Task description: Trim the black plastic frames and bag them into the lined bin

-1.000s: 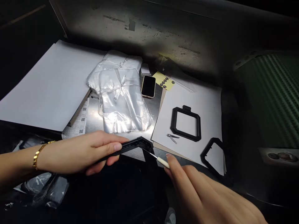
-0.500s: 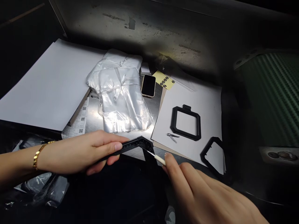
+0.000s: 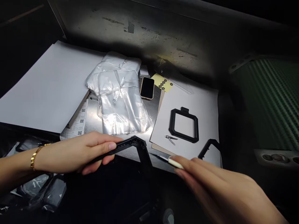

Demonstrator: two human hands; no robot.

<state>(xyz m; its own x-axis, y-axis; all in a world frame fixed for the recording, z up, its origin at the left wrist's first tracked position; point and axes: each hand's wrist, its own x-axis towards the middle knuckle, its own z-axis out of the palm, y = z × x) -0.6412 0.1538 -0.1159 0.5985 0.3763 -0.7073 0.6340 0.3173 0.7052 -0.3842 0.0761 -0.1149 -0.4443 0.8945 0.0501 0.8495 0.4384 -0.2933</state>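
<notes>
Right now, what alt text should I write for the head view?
The left hand grips a black angular frame while the right hand holds a pale-handled pointed tool beside it. Beyond lie clear plastic bundles, a smartphone, small metal nippers and a tabbed black frame.

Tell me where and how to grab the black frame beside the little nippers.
Probably pinch the frame by its right-hand bar, coming from the right: its open middle leaves room to close around that bar, while the nippers lie by the near left corner.
</notes>
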